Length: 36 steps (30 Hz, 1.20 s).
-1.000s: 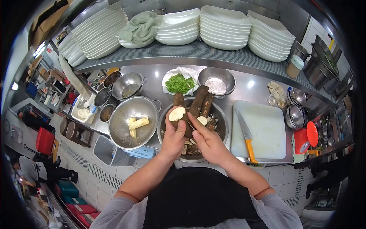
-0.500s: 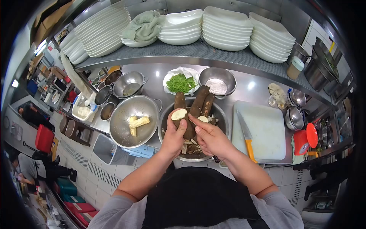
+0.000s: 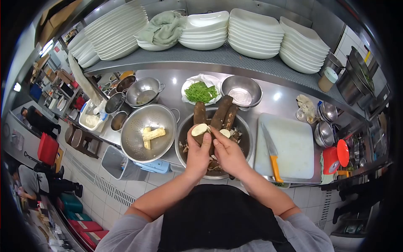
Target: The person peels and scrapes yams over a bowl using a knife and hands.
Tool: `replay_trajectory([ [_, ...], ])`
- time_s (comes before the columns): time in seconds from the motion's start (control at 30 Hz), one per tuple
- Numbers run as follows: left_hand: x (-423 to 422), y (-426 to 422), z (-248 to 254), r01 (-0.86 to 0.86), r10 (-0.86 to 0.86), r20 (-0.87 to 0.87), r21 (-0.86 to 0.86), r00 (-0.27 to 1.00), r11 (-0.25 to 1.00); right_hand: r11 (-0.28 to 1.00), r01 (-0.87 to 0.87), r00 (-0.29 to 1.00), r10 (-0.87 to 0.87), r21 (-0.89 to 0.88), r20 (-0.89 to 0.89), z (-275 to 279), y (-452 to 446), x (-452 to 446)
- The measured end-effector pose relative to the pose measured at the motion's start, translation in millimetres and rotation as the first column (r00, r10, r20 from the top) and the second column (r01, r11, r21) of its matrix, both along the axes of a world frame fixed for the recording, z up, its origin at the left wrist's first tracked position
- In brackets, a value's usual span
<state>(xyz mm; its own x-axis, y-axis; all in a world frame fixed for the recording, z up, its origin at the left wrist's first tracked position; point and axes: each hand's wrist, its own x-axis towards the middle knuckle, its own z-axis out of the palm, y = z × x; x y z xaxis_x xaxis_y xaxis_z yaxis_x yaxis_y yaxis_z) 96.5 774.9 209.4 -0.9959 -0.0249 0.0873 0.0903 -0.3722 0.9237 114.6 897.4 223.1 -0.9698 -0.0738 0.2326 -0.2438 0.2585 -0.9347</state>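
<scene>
My left hand is wrapped round a thick brown-skinned root with a pale cut end. Close against it, my right hand is closed on a small tool whose dark handle end shows below the palm; its blade is hidden, so I cannot tell its kind. Both hands are above a large steel bowl. Several more brown roots lean in that bowl, among skin scraps. On the left, a steel colander holds peeled yellowish pieces.
A white cutting board with an orange-handled knife lies at right. Behind the bowl are a plate of cut greens and a steel basin. Overhead, a shelf bears stacked plates. A grey bin stands below left.
My right hand has turned slightly and drawn closer to my left around the root. The tool's handle shows less. The camera view has shifted a little.
</scene>
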Motion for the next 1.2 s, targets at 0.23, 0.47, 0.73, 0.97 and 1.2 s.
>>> replay_trajectory([
  [0.23,-11.6,-30.8,-5.9,0.296,-0.296,-0.045,0.288,0.954,0.911,0.975,-0.099,0.892,0.175,-0.199,0.417,30.2,30.9,-0.5],
  [0.47,-12.8,-35.0,1.0,0.348,-0.344,-0.073,0.328,0.936,0.878,0.925,-0.131,0.971,0.048,0.357,0.233,43.6,24.8,8.1],
  [0.73,-5.4,-35.7,3.7,0.434,-0.435,-0.081,0.356,0.897,0.828,0.971,-0.231,0.961,0.219,0.057,0.168,39.3,11.2,18.3],
  [0.97,0.7,-32.3,9.5,0.455,-0.444,-0.121,0.367,0.888,0.811,0.962,-0.267,0.931,0.274,-0.06,0.242,36.6,17.1,23.7],
  [1.2,2.1,-30.0,9.1,0.43,-0.415,-0.116,0.32,0.902,0.844,0.961,-0.275,0.939,0.273,-0.018,0.21,41.5,20.4,27.1],
])
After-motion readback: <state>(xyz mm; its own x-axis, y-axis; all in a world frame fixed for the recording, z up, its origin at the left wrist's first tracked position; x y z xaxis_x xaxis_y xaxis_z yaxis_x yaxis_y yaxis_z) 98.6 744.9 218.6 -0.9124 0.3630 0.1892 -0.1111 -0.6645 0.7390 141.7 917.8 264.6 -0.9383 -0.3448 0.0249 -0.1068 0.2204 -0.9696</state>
